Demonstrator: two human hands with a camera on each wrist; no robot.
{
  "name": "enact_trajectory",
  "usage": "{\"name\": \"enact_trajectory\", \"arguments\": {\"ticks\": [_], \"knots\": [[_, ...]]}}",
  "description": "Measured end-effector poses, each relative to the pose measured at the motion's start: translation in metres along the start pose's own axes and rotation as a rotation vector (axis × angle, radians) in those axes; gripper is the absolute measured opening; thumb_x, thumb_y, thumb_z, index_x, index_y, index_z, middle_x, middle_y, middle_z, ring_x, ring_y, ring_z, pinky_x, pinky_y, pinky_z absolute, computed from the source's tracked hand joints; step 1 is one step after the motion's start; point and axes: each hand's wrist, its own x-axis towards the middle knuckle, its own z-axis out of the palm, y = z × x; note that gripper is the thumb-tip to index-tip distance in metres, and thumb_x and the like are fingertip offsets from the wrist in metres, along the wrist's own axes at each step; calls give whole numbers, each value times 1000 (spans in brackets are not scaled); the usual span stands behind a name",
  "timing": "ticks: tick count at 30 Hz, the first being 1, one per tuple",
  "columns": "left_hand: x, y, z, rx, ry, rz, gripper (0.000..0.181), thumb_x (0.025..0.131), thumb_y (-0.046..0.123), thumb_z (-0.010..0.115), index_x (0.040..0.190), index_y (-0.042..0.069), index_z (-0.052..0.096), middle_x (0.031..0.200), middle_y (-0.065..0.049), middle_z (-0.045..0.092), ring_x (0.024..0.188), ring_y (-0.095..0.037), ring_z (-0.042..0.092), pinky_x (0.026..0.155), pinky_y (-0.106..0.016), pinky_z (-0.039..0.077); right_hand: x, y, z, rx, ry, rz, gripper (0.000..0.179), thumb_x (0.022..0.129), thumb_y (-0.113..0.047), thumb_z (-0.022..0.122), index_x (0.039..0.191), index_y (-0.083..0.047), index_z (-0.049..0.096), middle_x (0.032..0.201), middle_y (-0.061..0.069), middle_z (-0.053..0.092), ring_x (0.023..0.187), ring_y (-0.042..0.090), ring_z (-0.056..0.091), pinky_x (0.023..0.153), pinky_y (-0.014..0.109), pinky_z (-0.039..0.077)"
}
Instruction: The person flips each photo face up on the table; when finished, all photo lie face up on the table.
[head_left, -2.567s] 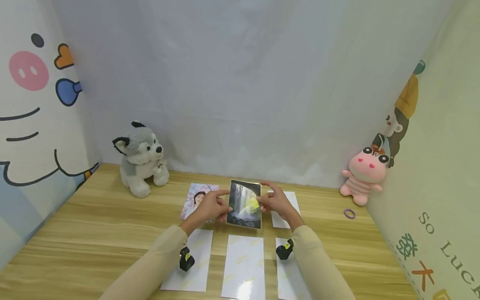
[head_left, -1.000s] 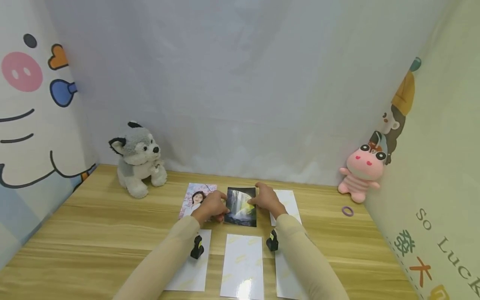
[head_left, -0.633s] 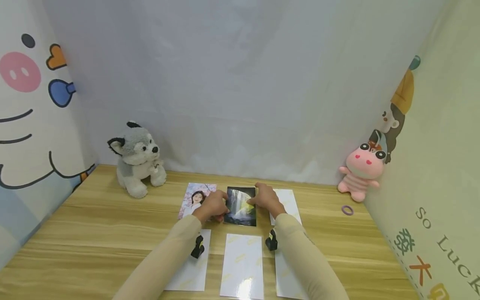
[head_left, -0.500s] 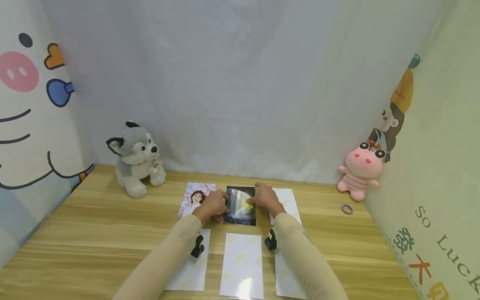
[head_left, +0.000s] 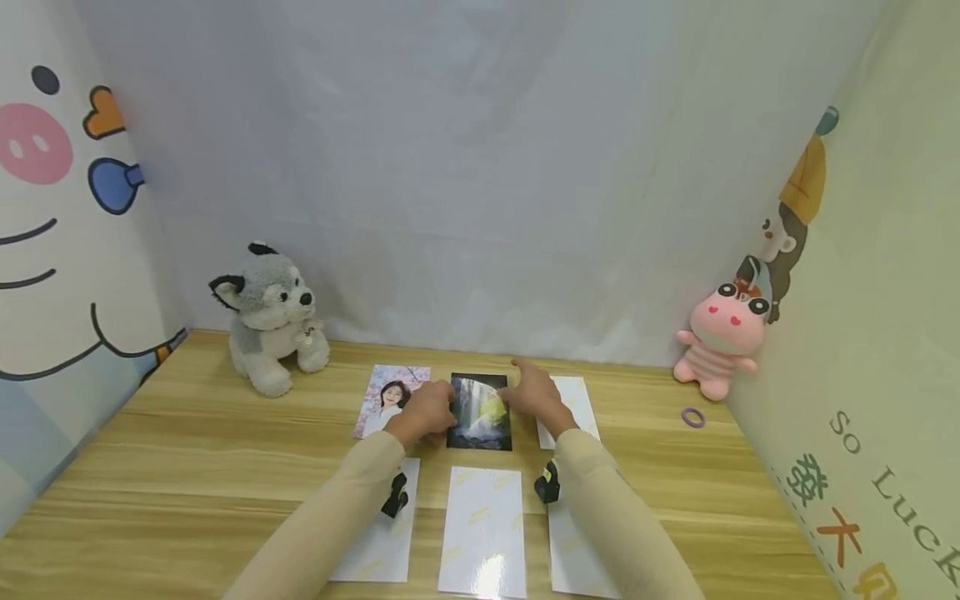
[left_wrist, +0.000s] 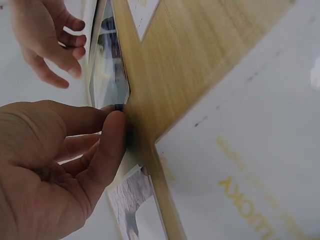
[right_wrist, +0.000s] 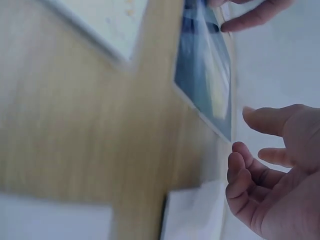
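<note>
A glossy waterfall photo (head_left: 480, 417) lies face up at the back middle of the table. My left hand (head_left: 429, 408) is at its left edge, and in the left wrist view the thumb and forefinger of that left hand (left_wrist: 55, 155) pinch the photo's near edge. My right hand (head_left: 536, 392) is beside the right edge; the right wrist view has this right hand (right_wrist: 280, 175) apart from the photo (right_wrist: 205, 75), fingers loosely bent around nothing. Left of the waterfall lies a portrait photo (head_left: 382, 410), partly covered by my left hand. A white card (head_left: 576, 408) lies to the right, partly behind my right wrist.
Nearer me lies a row of white cards with faint yellow print: left (head_left: 386, 542), middle (head_left: 483, 533) and right (head_left: 577, 550), the outer two partly under my sleeves. A plush husky (head_left: 273, 321) sits back left. A pink plush toy (head_left: 723, 337) and purple ring (head_left: 693, 417) are at right.
The waterfall photo, earlier raised and tilted between both hands, was lowered flat onto the table. Since half a second ago, my right hand has come off its right edge; my left hand stays.
</note>
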Motion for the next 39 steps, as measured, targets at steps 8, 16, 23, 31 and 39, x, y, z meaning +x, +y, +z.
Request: {"name": "enact_trajectory", "arguments": {"ticks": [8, 16, 23, 31, 39], "knots": [[7, -4, 0, -20, 141, 185, 25, 90, 12, 71, 112, -1, 69, 82, -11, 71, 66, -22, 66, 66, -37, 55, -5, 28, -33, 44, 40, -90, 64, 92, -18, 69, 147, -1, 42, 97, 18, 68, 80, 27, 65, 68, 37, 53], [10, 25, 17, 40, -4, 408, 39, 90, 24, 74, 125, 6, 68, 118, -15, 63, 107, -30, 62, 88, -47, 53, -10, 65, -59, 74, -10, -61, 70, 90, -14, 72, 150, 2, 37, 117, 28, 64, 106, 40, 63, 91, 50, 53], [17, 56, 38, 177, -108, 479, 56, 90, 38, 74, 138, 13, 60, 142, -16, 52, 128, -33, 53, 103, -47, 48, -9, 94, -63, 116, -7, 10, 76, 88, -10, 74, 152, 1, 34, 139, 36, 50, 131, 48, 50, 109, 56, 41], [26, 76, 60, 394, -73, 525, 59, 89, 51, 70, 139, 21, 61, 135, -9, 59, 119, -26, 59, 99, -42, 51, -5, 106, -62, 134, -25, -5, 79, 86, -10, 77, 151, 3, 34, 145, 35, 45, 136, 48, 44, 113, 56, 38], [24, 86, 65, 452, -49, 517, 49, 88, 50, 71, 128, 21, 69, 125, -5, 65, 115, -25, 61, 101, -44, 48, -5, 108, -58, 146, -13, -13, 75, 88, -11, 75, 150, 3, 36, 147, 34, 44, 138, 48, 43, 115, 55, 36]]}}
